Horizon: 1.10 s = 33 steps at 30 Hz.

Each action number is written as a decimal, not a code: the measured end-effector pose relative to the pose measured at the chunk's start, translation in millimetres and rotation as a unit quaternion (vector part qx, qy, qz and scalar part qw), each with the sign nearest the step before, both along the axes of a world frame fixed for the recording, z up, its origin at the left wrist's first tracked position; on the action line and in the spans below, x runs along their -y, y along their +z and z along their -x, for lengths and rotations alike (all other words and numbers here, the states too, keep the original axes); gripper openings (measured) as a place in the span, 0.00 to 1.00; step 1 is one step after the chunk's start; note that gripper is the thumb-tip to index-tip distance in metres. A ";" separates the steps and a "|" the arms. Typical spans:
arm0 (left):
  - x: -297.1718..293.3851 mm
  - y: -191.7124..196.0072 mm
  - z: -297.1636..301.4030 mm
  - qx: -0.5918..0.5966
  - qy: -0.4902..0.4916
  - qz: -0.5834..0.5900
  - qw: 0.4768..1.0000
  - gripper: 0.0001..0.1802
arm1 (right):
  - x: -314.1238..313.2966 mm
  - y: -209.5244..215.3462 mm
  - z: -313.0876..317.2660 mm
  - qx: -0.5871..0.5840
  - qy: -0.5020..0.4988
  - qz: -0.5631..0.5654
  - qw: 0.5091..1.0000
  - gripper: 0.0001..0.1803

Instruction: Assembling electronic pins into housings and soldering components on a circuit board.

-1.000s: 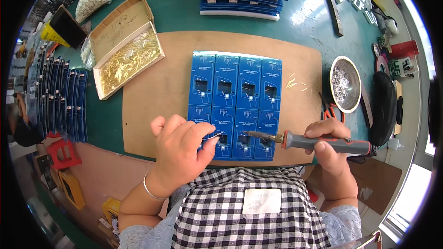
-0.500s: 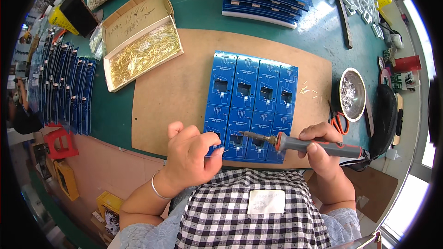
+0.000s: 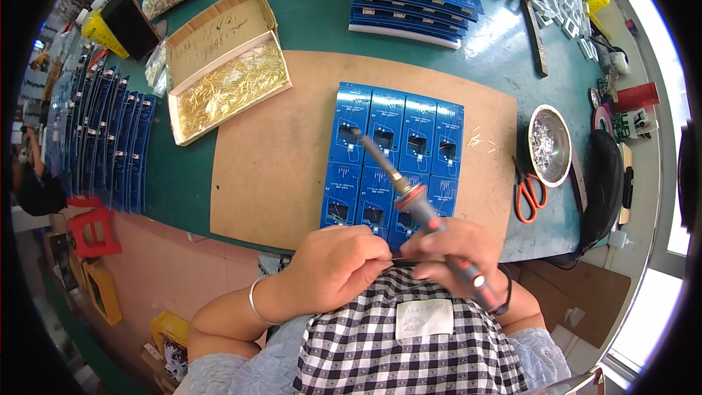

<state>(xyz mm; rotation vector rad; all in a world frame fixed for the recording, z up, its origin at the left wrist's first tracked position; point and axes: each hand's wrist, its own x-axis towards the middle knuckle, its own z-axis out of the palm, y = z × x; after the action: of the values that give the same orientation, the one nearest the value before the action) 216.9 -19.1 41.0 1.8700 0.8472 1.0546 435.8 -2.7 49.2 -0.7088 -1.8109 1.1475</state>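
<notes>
Soldering iron (image 3: 422,210), gripped in the right hand (image 3: 462,250), slants over a blue circuit-board panel (image 3: 380,181); close by, the left hand (image 3: 334,266) pinches a thin strand (image 3: 399,258). A brown sheet (image 3: 270,150) lies beneath the panel, a metal bowl (image 3: 561,148) at right.

The left hand (image 3: 338,262), thumb and forefinger pinched, nearly meets the right hand (image 3: 462,249), whose fingers curl in a grip, their exact pose blurred.

Circuit panel (image 3: 421,168) on the mat (image 3: 270,153), between box (image 3: 219,18) and bowl (image 3: 560,150)
</notes>
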 end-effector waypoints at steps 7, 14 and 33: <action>8.6 4.5 8.7 -0.080 0.058 -0.019 0.995 0.10 | -11.6 12.4 -2.9 0.096 0.029 -0.076 0.992 0.20; 10.7 -5.2 21.4 -0.230 0.183 -0.128 0.947 0.11 | -49.7 58.4 -50.6 0.150 0.026 -0.064 0.986 0.22; 11.3 -17.5 7.9 -0.307 0.197 -0.149 0.919 0.09 | -44.7 45.8 -47.7 0.187 0.005 0.179 0.966 0.16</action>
<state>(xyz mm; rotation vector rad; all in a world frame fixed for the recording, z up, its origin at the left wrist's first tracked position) 209.0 -30.3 23.4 2.4089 1.5471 0.8587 483.4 42.0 95.0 -1.1934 -1.9305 1.4422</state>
